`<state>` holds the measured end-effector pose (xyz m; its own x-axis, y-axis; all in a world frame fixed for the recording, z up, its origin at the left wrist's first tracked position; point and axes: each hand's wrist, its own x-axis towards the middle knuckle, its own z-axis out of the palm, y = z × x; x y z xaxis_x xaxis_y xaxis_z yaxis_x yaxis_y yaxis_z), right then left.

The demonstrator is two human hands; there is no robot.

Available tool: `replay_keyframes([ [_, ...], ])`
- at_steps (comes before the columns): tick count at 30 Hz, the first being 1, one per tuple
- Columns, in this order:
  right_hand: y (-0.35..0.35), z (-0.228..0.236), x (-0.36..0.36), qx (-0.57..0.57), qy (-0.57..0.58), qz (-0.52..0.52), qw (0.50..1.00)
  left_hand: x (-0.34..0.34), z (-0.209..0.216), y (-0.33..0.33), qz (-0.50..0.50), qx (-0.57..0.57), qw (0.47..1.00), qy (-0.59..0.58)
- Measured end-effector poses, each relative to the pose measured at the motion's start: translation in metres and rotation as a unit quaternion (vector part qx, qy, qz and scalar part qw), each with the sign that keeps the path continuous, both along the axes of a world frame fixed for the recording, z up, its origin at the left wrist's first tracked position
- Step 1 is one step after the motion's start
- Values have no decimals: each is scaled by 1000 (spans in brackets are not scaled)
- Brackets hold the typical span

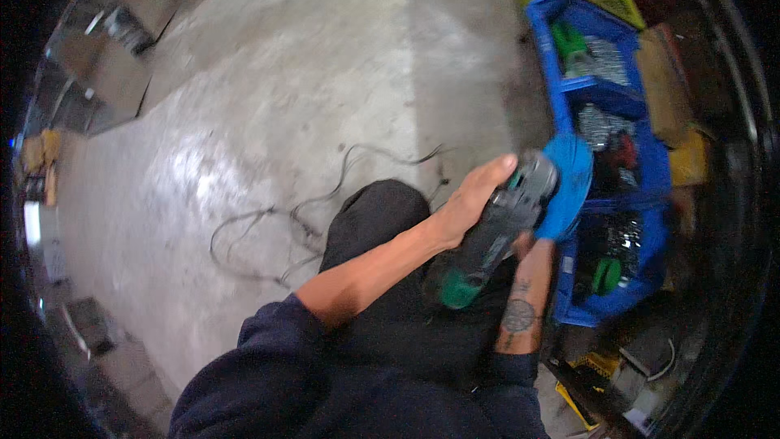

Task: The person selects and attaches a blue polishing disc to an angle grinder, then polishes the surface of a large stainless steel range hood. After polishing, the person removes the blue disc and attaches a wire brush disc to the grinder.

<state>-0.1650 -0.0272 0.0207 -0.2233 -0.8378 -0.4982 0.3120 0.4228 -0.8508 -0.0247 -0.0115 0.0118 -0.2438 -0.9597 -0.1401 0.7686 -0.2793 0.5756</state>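
Both hands are on a power tool [497,232], apparently an angle grinder with a dark grey body and a green rear end, held over the person's dark-trousered knee [375,219] toward the right of the scene. The bare left hand [471,199] is wrapped over the top of the body, fingers curled down its far side, thumb side nearer the wrist. The right hand [569,187], in a blue glove, is cupped closed around the head end (what it presses there is hidden by the glove). The tool looks stiff and fairly heavy for its size, weight likely toward the head, with a hard plastic casing that could be slick; the narrower mid-body where the left hand sits seems the natural grip, with the head steadied by the other hand and kept off any disc edge. Just right of the hands stand blue plastic bins [601,97] holding metal parts and green items. A thin dark cable [325,195] loops over the grey concrete floor [284,73] on the left, and metal panels [106,57] lie far left.
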Motion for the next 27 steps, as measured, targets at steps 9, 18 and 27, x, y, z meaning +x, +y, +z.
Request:
replay_keyframes([
  [9, -7, -17, 0, -149, 112, 495, 849, 32, 3, 0, 286, 27, 915, -283],
  [18, -9, -18, 6, -99, 169, 416, 888, 278, -200, 183, 185, 169, 585, -772],
  [27, -2, -17, -25, -130, 100, 381, 910, 364, -323, 317, -224, 233, 317, -892],
])
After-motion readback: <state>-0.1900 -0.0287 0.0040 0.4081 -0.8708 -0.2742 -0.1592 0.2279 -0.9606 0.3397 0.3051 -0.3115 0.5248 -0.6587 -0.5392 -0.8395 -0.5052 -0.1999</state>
